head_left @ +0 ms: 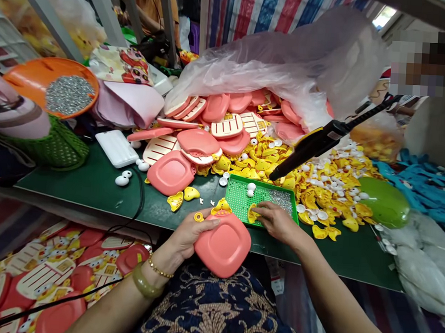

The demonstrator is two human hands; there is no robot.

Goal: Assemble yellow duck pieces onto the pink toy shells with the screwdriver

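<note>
My left hand (189, 231) grips a coral-pink plastic panel (224, 243), rounded and square, tilted over my lap. A yellow plastic piece (221, 206) sits at its top edge, and a small yellow ring (199, 216) shows beside my left fingers. Over the front of a green perforated tray (237, 197), my right hand (279, 222) pinches a curved yellow plastic piece (252, 214). That tray also holds white eye pieces (250, 189) and small silver screws (281, 199). Two loose yellow pieces (175, 201) lie left of the panel.
A black electric screwdriver (307, 148) hangs above the tray. Coral panels (172, 173) and yellow parts (327, 192) are heaped behind. An orange bowl (33, 79) of screws, a white power bank (116, 148) and a cable (142, 197) are at left. Finished-looking panels (39, 281) lie below the table.
</note>
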